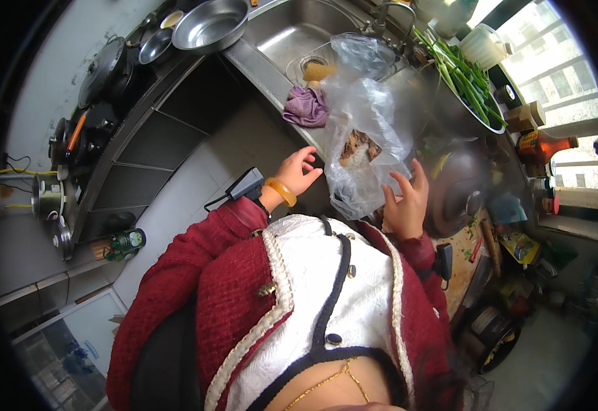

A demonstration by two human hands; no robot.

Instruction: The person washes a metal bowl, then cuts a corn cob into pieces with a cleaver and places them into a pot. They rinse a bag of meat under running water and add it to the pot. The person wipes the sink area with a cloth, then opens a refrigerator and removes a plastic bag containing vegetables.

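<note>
A clear plastic bag [350, 190] lies crumpled on the counter in front of me. Brown and whitish food [361, 149], perhaps cooked meat, shows inside it. My left hand [299, 168] hovers to the left of the bag with its fingers apart and nothing in them. On the bag's right side, my right hand [406, 203] has its fingers spread close to the plastic; whether they touch it is unclear. A purple cloth [306, 107] sits bunched at the sink edge. Beyond the bag, another clear plastic bag [363, 51] rests by the sink.
A steel sink [278, 38] with a faucet [381, 20] is at the top. Green onions [463, 77] lie across a metal basin at right. Below it are a dark lidded pot [453, 195] and a wooden cutting board [455, 267]. A steel bowl [211, 28] stands left of the sink.
</note>
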